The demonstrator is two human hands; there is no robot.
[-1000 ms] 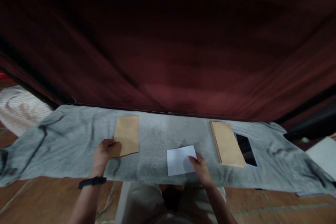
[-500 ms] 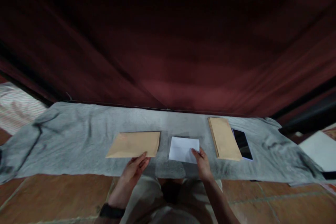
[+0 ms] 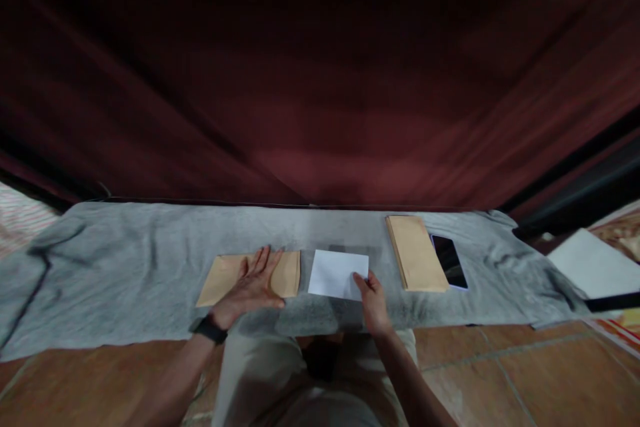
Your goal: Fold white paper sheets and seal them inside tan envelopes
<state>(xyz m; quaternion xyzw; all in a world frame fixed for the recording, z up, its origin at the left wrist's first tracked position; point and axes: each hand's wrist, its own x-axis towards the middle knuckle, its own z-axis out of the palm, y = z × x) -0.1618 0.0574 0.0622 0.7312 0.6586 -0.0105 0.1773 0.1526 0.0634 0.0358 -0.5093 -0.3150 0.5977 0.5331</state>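
Observation:
Flat on a brown envelope (image 3: 289, 273) rests my left hand (image 3: 253, 285), its fingers spread and covering the envelope's middle. My right hand (image 3: 373, 299) pinches the lower right corner of a white sheet of paper (image 3: 336, 273) between thumb and fingers. The paper lies level, just right of the envelope, with a narrow gap between them. To the right of my right hand lies a stack of brown envelopes (image 3: 419, 255), set nearly lengthwise away from me.
A dark-screened phone (image 3: 450, 260) lies against the stack's right side. Grey cloth (image 3: 165, 233) covers the long surface, backed by a dark red curtain (image 3: 320, 113). A white flat object (image 3: 595, 263) sits at the far right. Tiled floor (image 3: 480, 367) shows in front.
My left hand has gone from holding the envelope's near edge to lying spread on top of it. My right hand keeps its pinch on the paper. The view has shifted slightly.

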